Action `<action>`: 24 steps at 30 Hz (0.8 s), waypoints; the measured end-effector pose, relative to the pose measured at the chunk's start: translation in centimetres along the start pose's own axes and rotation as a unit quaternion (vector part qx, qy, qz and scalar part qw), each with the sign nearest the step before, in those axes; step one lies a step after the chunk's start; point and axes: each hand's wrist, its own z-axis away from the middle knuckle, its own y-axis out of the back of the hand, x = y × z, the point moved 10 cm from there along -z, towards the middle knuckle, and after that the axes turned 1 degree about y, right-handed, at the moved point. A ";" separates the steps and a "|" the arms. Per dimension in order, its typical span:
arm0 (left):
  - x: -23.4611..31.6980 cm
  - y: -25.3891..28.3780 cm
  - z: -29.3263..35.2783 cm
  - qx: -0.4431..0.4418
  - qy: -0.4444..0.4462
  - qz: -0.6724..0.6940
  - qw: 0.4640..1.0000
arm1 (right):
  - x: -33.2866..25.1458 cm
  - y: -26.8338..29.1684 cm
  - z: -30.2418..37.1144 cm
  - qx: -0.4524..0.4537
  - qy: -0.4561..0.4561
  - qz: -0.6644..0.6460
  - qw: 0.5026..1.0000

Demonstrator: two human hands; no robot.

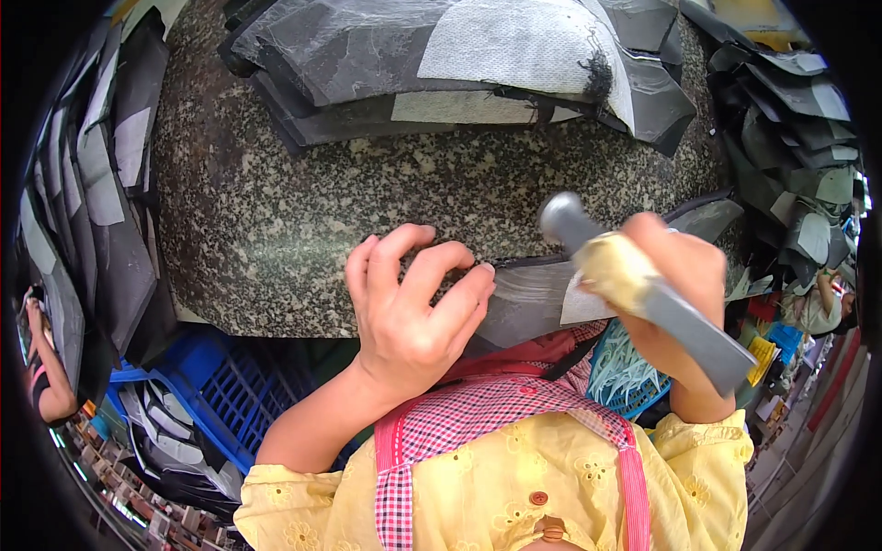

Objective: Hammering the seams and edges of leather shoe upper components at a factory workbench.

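Note:
My right hand (680,271) grips a hammer (694,331), holding it above the right part of a speckled granite slab (276,220). The hammer has a round metal face, a long flat tail and yellowish wrapping around its middle; its handle is mostly hidden by the hand. Under it, at the slab's near edge, lies a dark grey flat piece (525,298) with a white patch. My left hand (418,317) rests at that edge with fingers bent and apart, its fingertips by the left end of the dark piece. Nothing shows between those fingers.
A stack of dark pieces with white backing (514,46) lies across the slab's far side. More pieces hang in piles at the left (119,211) and right (799,138). A blue plastic crate (216,390) stands below left. Other people are at both edges.

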 end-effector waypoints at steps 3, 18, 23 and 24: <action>0.5 -0.1 -0.2 -0.003 -0.025 -0.010 1.000 | -0.4 -1.8 0.4 -0.050 -0.014 0.025 0.998; 2.6 0.2 0.3 0.040 -0.069 -0.117 0.990 | -0.8 -2.5 0.4 -0.086 -0.021 0.044 0.995; 3.8 0.2 0.8 0.072 -0.095 -0.170 0.978 | -1.2 0.6 -0.7 0.046 0.023 -0.013 0.999; 3.8 0.3 0.8 0.074 -0.094 -0.170 0.978 | -1.6 0.3 -0.4 0.046 0.024 -0.012 0.999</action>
